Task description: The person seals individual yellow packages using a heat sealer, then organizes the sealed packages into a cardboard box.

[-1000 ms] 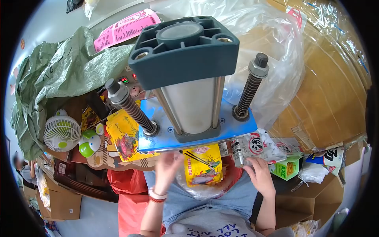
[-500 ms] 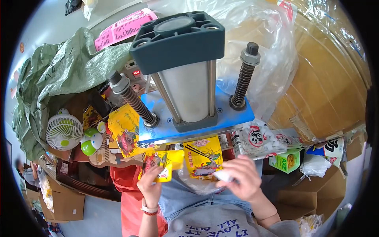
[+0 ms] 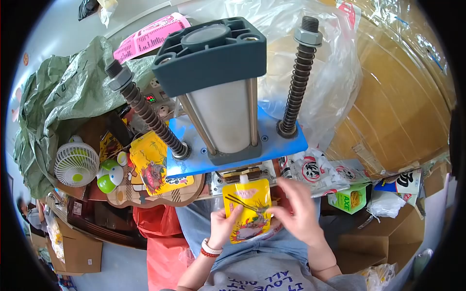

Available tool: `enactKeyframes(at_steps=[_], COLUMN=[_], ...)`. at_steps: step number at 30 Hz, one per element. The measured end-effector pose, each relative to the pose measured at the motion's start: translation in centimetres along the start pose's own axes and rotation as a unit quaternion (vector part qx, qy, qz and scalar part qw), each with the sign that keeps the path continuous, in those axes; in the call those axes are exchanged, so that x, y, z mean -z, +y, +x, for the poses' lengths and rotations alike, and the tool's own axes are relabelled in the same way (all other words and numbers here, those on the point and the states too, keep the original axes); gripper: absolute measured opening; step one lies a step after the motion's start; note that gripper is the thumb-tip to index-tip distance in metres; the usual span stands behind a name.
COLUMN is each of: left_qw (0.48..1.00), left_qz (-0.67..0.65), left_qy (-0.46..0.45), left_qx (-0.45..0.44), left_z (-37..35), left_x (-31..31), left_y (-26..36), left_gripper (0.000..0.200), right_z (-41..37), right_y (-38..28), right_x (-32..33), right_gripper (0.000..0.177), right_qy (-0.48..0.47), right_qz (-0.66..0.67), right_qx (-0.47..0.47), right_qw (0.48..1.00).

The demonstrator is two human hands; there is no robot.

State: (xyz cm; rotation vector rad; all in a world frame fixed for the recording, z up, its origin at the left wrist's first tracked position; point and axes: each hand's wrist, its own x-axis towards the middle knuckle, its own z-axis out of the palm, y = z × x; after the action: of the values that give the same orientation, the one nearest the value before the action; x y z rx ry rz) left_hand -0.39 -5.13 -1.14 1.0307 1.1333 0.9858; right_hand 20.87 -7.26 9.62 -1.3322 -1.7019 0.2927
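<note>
My left hand pinches a yellow printed spout pouch by its left side, thumb on the front. A white spout sticks up from the pouch's top, at the metal jaw under the press. My right hand is at the pouch's right side, its fingers blurred and spread from the thumb. The thumb tip reaches the pouch's edge; I see nothing in this hand. Above stands the press, with a blue plate, a grey cylinder and two spring rods.
More yellow pouches lie on a patterned board at the left, beside a white fan. At the right are a bag of white pieces, a green box and a large carton. Red plastic hangs below.
A pouch is now upright with its spout at the jaw, held by my left hand. The white piece in my right hand no longer shows there. The spring rods stand higher above the blue plate.
</note>
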Motion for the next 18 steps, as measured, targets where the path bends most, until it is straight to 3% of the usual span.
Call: enactKeyframes(at_steps=[2,4,5,6,8,9,11,12,14,15,16,17,18], left_qw=[0.991,0.983,0.981,0.981,0.982,0.981,0.988,0.994,0.989,0.891,0.671,0.693,0.713], left_qz=[-0.119,-0.161,-0.173,-0.173,-0.176,-0.178,-0.111,-0.038,0.059,0.397,0.681,0.675,0.667], left_qy=[0.018,0.020,0.007,0.010,0.024,0.017,-0.019,-0.054,0.068,0.169,0.248,0.204,0.160], left_qx=[0.052,0.088,0.086,0.089,0.069,0.076,0.102,0.085,-0.114,-0.144,-0.154,-0.149,-0.143], left_z=[1.7,3.2,3.9,3.9,4.0,4.1,4.7,4.7,6.1,6.0,6.0,6.3,6.6], left_x=[-0.5,-0.6,-0.4,-0.5,-1.1,-0.9,0.6,1.3,4.9,6.8,8.8,12.7,15.5], left_y=[0.8,1.7,1.4,1.4,1.7,1.5,0.7,2.5,1.7,2.7,3.8,1.1,-1.9], left_gripper=[0.021,0.020,0.019,0.019,0.018,0.018,0.019,0.023,0.046,0.064,0.082,0.087,0.092], right_z=[-0.4,0.3,-0.1,-1.2,-3.6,-3.7,-4.3,-4.5,-4.6,-4.7,-4.9,-5.0,-5.0], right_y=[1.4,3.0,5.3,7.8,11.2,10.7,8.5,8.1,7.9,8.2,8.7,8.9,8.6], right_x=[2.2,3.0,2.3,1.4,-0.1,0.0,1.1,1.6,2.7,2.9,3.0,3.0,2.9], right_gripper=[0.048,0.039,0.036,0.036,0.033,0.033,0.027,0.027,0.026,0.026,0.027,0.029,0.029], right_qy=[0.051,0.072,0.075,0.072,-0.007,-0.011,-0.134,-0.135,-0.122,-0.123,-0.099,-0.074,-0.075], right_qz=[-0.061,-0.264,-0.389,-0.388,-0.429,-0.427,-0.318,-0.319,-0.225,-0.224,-0.128,-0.031,-0.029], right_qx=[-0.034,-0.076,-0.091,-0.092,-0.202,-0.199,-0.188,-0.187,-0.100,-0.101,-0.117,-0.133,-0.132], right_qw=[0.996,0.959,0.914,0.914,0.881,0.882,0.919,0.919,0.961,0.962,0.980,0.988,0.988])
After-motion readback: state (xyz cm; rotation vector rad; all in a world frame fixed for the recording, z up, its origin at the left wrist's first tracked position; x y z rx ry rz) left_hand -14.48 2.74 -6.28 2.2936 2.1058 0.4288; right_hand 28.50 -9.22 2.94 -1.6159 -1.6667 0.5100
